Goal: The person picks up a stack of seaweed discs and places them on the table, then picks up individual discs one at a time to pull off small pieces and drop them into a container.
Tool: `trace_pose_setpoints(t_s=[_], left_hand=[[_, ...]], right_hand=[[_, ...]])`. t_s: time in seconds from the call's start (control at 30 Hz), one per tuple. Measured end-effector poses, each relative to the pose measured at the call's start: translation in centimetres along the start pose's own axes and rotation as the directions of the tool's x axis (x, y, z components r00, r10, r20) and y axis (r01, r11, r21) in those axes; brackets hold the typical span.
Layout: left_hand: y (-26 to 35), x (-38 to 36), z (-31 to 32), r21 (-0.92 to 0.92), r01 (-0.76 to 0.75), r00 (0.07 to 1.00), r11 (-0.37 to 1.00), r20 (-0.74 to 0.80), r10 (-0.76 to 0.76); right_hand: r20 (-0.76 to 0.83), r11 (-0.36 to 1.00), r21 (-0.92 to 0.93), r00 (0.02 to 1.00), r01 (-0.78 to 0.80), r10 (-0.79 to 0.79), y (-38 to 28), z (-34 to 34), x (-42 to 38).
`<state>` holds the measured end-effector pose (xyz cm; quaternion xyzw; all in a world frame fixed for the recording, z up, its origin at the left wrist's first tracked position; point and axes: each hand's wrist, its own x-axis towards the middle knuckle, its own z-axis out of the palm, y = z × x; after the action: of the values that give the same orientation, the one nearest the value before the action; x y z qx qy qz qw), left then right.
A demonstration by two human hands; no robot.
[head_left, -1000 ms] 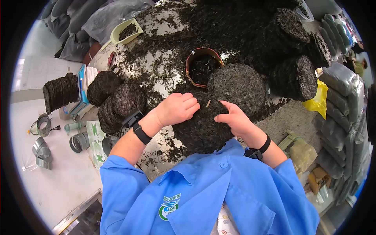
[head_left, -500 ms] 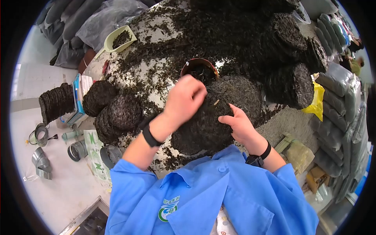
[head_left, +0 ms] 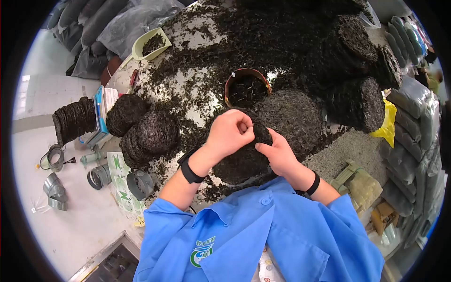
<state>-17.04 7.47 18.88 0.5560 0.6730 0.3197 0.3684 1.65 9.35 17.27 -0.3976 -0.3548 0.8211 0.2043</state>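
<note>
"Dark matted disc (head_left: 242, 165), lower centre of the frame, just above the blue shirt (head_left: 235, 221): how is it held?"

"Right hand (head_left: 286, 160) has its thumb on the near face and seems to grasp the edge; how far the other fingers reach behind, I can't tell. Left hand (head_left: 229, 134) is over the upper left part, thumb and forefinger pinched together; anything between them is too small to make out"

"How would it handle?"

"Light for its bulk, I'd judge, dry and fairly stiff, not slippery, but crumbly at the margin, going by the loose flakes (head_left: 174, 70) on the tabletop (head_left: 194, 81). I'd support it low on the rim with a broad palm and keep any pinch shallow, as a hard squeeze could break bits off"

"And around it?"

"One red-brown tub (head_left: 246, 71) stands just above it, holding dark bits (head_left: 247, 93); a larger round cake (head_left: 293, 120) lies just beside it, right of centre"
</note>
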Motion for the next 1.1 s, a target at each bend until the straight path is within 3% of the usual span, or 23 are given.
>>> trace_pose_setpoints(t_s=[0.07, 0.1, 0.23, 0.3, 0.37, 0.4, 0.47, 0.5, 0.57, 0.63, 0.7, 0.8, 0.83, 0.9, 0.93, 1.0, 1.03, 1.1], left_hand=[[-0.9, 0.5, -0.5, -0.375, 0.114, 0.993, 0.92, 0.022, -0.114], [-0.8, 0.9, -0.9, -0.548, 0.174, 0.983, 0.818, 0.046, -0.179], [-1.1, 4.4, -1.8, -0.662, 0.086, 0.988, 0.744, -0.041, -0.15], [-2.2, 6.6, -1.5, -0.537, 0.071, 0.973, 0.841, -0.148, -0.177], [-5.2, 8.6, -1.5, -0.128, -0.056, 0.959, 0.99, -0.282, 0.018], [-5.0, 8.5, -1.9, -0.127, -0.058, 0.959, 0.99, -0.284, 0.02], [-4.5, 7.6, -2.4, 0.346, -0.11, 0.901, 0.932, -0.362, 0.241], [-3.3, 6.6, -2.8, 0.346, -0.11, 0.903, 0.932, -0.356, 0.239], [0.0, 3.6, -3.6, 0.067, 0.019, 0.96, 0.998, -0.28, 0.0], [1.3, 0.7, -2.4, 0.021, -0.149, 0.964, 0.989, -0.221, 0.149], [2.6, -1.3, -0.8, -0.086, -0.21, 0.974, 0.974, -0.109, 0.2], [1.6, -2.1, 1.7, 0.073, -0.249, 0.935, 0.966, -0.244, 0.259], [1.1, -2.1, 1.8, 0.073, -0.251, 0.932, 0.965, -0.249, 0.262], [0.7, -2.3, 2.0, 0.247, -0.319, 0.888, 0.915, -0.259, 0.38], [0.8, -2.3, 2.0, 0.243, -0.318, 0.887, 0.916, -0.264, 0.378], [1.3, -2.3, 1.6, 0.333, -0.328, 0.912, 0.884, -0.133, 0.388], [1.6, -2.0, 1.1, 0.333, -0.326, 0.912, 0.885, -0.134, 0.387], [1.9, -0.6, -0.3, 0.174, -0.287, 0.957, 0.942, 0.021, 0.288]], right_hand=[[0.026, 0.969, 0.242, 0.999, -0.047, 0.042, -0.4, -0.3, 0.1], [0.021, 0.969, 0.245, 0.999, -0.044, 0.04, -0.5, -0.4, 0.1], [0.007, 0.96, 0.262, 0.995, -0.099, 0.101, -1.1, -0.9, 0.0], [0.005, 0.955, 0.274, 0.993, -0.115, 0.118, -1.2, -0.9, -0.1], [0.004, 0.945, 0.295, 0.989, -0.143, 0.148, -1.2, -0.9, -0.4], [0.005, 0.945, 0.294, 0.989, -0.141, 0.146, -1.3, -0.9, -0.6], [-0.022, 0.96, 0.249, 0.99, -0.131, 0.14, -1.5, -0.9, -0.9], [-0.024, 0.958, 0.254, 0.99, -0.132, 0.142, -1.5, -1.1, -1.1], [-0.04, 0.954, 0.285, 0.993, -0.097, 0.113, -1.2, -1.4, -1.5], [-0.073, 0.956, 0.287, 0.993, -0.066, 0.09, -0.8, -1.4, -1.4], [-0.095, 0.959, 0.282, 0.993, -0.036, 0.065, -0.7, -1.1, -1.3], [-0.062, 0.982, 0.181, 0.996, -0.049, 0.061, -0.6, -0.4, -1.1], [-0.032, 0.983, 0.181, 0.999, -0.019, 0.026, -0.2, -0.2, -1.1], [-0.007, 0.984, 0.177, 1.0, 0.01, -0.009, 0.6, 0.0, -1.1], [-0.021, 0.998, 0.005, 0.998, 0.066, -0.066, 1.0, 0.0, -1.1], [-0.024, 0.954, -0.232, 0.98, 0.187, -0.198, 0.4, 0.6, -1.6], [-0.023, 0.955, -0.232, 0.98, 0.186, -0.197, 0.5, 0.6, -1.7], [-0.028, 0.981, -0.089, 0.984, 0.173, -0.176, 0.4, 0.2, -1.7]])
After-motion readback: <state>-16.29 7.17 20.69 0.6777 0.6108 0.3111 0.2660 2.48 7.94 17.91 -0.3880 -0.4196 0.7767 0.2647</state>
